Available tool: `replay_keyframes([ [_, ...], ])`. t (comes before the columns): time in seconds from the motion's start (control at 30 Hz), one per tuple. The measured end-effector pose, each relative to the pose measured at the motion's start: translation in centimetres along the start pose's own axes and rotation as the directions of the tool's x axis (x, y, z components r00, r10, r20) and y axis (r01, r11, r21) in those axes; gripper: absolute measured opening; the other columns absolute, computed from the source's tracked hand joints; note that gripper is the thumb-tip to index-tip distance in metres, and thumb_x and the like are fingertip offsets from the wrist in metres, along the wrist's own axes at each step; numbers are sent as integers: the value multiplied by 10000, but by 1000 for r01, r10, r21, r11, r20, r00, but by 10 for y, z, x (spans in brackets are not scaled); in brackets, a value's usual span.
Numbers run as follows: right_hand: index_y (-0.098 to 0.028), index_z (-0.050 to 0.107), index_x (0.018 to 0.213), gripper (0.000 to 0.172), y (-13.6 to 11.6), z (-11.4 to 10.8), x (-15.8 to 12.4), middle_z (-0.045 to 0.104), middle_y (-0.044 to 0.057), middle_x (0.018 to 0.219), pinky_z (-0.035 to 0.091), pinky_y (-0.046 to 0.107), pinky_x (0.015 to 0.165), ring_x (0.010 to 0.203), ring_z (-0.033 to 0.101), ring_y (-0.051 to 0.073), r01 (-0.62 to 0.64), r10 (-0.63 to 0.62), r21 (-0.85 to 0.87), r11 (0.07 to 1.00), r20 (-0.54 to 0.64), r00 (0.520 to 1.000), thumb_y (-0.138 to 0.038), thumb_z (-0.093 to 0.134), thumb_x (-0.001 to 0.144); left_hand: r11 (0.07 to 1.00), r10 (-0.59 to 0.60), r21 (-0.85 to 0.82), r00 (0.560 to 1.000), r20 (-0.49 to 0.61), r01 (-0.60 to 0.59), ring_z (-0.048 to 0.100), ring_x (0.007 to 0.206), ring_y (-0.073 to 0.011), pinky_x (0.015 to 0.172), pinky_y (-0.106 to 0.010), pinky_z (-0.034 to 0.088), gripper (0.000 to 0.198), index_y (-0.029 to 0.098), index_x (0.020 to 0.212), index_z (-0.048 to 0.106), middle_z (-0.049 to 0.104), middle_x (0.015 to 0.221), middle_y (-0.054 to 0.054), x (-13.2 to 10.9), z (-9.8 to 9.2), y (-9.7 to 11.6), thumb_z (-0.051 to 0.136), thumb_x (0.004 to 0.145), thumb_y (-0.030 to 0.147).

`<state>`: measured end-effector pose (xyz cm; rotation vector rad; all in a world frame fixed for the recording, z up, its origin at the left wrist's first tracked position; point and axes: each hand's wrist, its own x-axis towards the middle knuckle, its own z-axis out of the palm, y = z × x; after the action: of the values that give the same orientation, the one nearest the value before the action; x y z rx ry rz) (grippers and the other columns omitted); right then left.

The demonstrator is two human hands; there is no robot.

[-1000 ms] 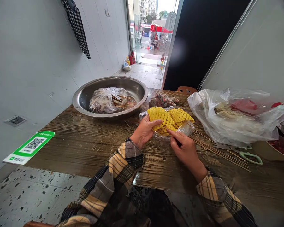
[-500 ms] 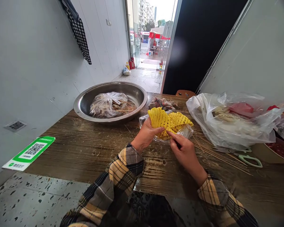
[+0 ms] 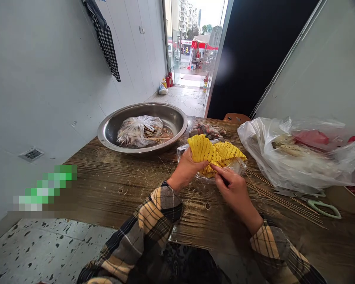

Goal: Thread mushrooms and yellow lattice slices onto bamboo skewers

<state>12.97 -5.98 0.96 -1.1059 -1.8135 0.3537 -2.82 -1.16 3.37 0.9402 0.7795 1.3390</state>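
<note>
A yellow sheet with rows of slits (image 3: 201, 149) is folded and bunched over a clear plastic bag (image 3: 239, 167) at the middle of the table. My left hand (image 3: 187, 167) grips its left part, thumb on top. My right hand (image 3: 231, 187) is at the sheet's lower edge, thumb and forefinger pinched close to my left thumb. Whatever lies between those right fingertips is too small to make out. Thin wooden skewers (image 3: 286, 203) lie on the table to the right of my right hand.
A steel basin (image 3: 106, 132) holding a plastic bag and skewers stands at the back left. Behind the sheet lies a greyish-red bundle (image 3: 207, 129). Green-handled scissors (image 3: 325, 209) and a large clear bag (image 3: 260, 157) are on the right, beside a bowl (image 3: 347, 199).
The whole view has shifted slightly, so the table things appear farther right. Both hands keep their places at the yellow sheet, with hardly any movement against it.
</note>
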Motion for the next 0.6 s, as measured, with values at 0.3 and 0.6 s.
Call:
replay_keyframes([
  [0.3,-239,729,1114,316,0,-1,1,751,74,1017,572,396,839,903,702,205,-3,4,62,998,-15,1000,-187,533,872,1000,19,-22,997,68,-18,634,1029,-223,963,-364,475,501,166,1022,643,690,1071,-64,-3,0,-3,832,564,96],
  [0.6,-232,718,1133,312,-1,-5,-1,751,67,1015,574,352,829,907,702,192,1,-3,60,998,21,1000,-187,526,892,998,29,-59,998,57,-26,638,994,-212,921,-350,483,478,165,1006,650,705,1024,-58,-3,1,-3,841,569,129],
])
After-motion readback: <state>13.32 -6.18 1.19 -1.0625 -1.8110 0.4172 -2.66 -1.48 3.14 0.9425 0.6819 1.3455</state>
